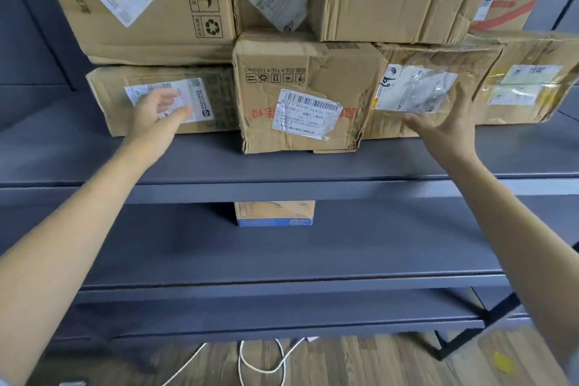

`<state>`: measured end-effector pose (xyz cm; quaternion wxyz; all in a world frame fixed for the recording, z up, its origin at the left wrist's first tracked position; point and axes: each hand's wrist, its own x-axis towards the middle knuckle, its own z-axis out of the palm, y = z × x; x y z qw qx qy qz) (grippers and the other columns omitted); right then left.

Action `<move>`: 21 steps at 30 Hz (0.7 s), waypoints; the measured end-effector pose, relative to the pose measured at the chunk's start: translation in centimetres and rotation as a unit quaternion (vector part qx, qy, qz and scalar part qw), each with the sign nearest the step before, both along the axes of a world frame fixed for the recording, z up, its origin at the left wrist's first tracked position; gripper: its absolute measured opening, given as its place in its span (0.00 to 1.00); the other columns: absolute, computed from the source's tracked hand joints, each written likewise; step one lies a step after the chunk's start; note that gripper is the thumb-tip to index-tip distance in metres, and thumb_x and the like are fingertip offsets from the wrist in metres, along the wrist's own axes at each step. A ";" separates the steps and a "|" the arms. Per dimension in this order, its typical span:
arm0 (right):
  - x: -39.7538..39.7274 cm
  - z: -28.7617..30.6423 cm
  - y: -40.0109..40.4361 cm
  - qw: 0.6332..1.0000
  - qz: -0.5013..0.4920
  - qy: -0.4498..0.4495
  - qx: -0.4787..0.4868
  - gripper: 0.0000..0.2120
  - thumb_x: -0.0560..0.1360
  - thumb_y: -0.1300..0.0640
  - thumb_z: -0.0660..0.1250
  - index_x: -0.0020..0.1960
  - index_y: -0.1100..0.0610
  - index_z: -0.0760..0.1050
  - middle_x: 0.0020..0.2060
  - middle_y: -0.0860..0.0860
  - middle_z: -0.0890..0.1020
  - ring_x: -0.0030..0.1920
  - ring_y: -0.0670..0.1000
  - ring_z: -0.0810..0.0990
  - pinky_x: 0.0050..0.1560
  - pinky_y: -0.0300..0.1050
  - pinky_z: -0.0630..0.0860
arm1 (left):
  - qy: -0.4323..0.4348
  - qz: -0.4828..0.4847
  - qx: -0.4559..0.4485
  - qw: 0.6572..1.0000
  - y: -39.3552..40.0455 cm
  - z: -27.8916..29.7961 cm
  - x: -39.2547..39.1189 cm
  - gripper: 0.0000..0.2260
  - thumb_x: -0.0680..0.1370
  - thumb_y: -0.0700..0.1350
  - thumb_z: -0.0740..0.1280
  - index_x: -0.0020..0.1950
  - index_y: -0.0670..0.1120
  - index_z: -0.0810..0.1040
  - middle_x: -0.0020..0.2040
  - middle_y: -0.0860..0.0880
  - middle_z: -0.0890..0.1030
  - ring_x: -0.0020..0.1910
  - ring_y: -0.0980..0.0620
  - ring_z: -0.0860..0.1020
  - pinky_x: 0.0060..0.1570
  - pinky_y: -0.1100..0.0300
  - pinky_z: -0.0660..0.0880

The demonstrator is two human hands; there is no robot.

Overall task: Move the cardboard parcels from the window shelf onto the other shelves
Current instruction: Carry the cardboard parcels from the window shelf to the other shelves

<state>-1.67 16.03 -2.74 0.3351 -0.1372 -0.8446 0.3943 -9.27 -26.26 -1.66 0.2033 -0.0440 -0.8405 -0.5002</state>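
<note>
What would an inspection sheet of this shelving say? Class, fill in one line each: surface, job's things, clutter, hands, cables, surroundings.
Surface: grey shelf, lower shelf beneath.
Job's things: cardboard parcels stacked two layers high; dented middle parcel sticks out furthest; small box on lower shelf.
Clutter: nothing seen.
Hands: left hand open before left parcel; right hand open before taped parcel.
Cables: white cable on floor.
Surroundings: wooden floor.

A single head-worn, wide-angle view looks forward and slightly down, standing close to a grey shelf unit [313, 172]. The stacked cardboard parcels [300, 94] fill the far top of the frame, the lower shelves the middle, and the wooden floor [360, 363] the near bottom edge. Both forearms reach in from the lower corners.
</note>
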 end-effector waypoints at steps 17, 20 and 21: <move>-0.7 0.5 -8.4 0.999 0.033 -0.041 -0.008 0.45 0.71 0.49 0.72 0.77 0.59 0.48 0.76 0.55 0.54 0.76 0.51 0.53 0.70 0.40 0.52 | -0.012 0.080 -0.033 0.996 -7.3 -1.2 0.3 0.18 0.74 0.47 0.69 0.63 0.48 0.73 0.64 0.47 0.71 0.58 0.53 0.71 0.55 0.61 0.65; -1.5 0.6 -8.3 0.999 0.032 -0.036 -0.011 0.45 0.71 0.49 0.73 0.77 0.58 0.49 0.76 0.54 0.55 0.75 0.52 0.54 0.69 0.40 0.53 | -0.031 0.151 -0.042 0.987 -8.2 -0.9 -0.8 0.25 0.73 0.46 0.67 0.68 0.48 0.66 0.68 0.44 0.64 0.68 0.46 0.62 0.62 0.56 0.64; -1.6 0.6 -8.3 0.999 0.029 -0.033 -0.009 0.45 0.71 0.50 0.73 0.77 0.58 0.49 0.76 0.55 0.55 0.75 0.52 0.55 0.69 0.41 0.53 | -0.047 0.169 -0.043 0.983 -8.5 -0.9 -1.2 0.28 0.73 0.47 0.68 0.70 0.48 0.62 0.70 0.44 0.62 0.70 0.45 0.59 0.64 0.53 0.63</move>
